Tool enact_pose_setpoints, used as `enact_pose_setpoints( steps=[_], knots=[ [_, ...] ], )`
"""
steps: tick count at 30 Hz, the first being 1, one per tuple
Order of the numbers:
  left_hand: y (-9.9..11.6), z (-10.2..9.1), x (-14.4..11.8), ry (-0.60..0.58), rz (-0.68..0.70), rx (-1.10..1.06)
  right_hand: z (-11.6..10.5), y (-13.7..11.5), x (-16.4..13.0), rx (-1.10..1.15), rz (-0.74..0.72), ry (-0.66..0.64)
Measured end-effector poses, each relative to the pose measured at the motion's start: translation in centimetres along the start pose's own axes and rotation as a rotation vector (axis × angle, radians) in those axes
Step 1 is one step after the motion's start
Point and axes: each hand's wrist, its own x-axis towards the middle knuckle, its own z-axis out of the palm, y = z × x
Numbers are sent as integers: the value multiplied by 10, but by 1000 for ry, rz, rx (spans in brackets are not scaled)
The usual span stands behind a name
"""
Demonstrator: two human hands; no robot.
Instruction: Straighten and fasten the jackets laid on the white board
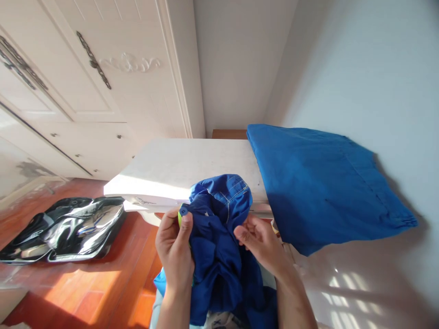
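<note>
A dark blue garment (pixel 216 246) hangs at the lower centre of the frame; the left hand (pixel 175 249) pinches it beside a button (pixel 184 209). The right hand (pixel 264 244) curls at its right edge, whether gripping I cannot tell.

Between the left hand (pixel 175 244) and the open suitcase (pixel 73 228), there was wide room for passing above the floor (pixel 103 292). Over the left part of the white table (pixel 185 157) the way was also free, but the wardrobe (pixel 137 98) blocked it behind on the left. On the right, the large blue cloth (pixel 325 192) and the wall (pixel 373 87) were obstacles. The dark blue garment (pixel 217 246) filled the gap between the left hand and the right hand (pixel 265 244).
</note>
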Motion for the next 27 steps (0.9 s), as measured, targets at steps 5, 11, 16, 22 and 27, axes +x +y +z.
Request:
enact_pose_setpoints(
  steps=[5,11,16,22,27],
  knots=[
    [-2,-7,-1,-135,35,106,14,12,2,-131,-62,93],
    [-4,-22,18,-17,408,775,9,10,1,-9,-146,95],
    [8,-14,4,-508,688,817,18,14,2,224,-148,90],
    [2,-9,1,-760,659,947,18,30,11,315,-174,184],
    [-3,-12,8,-653,450,907,26,17,11,418,-92,317]
  ],
)
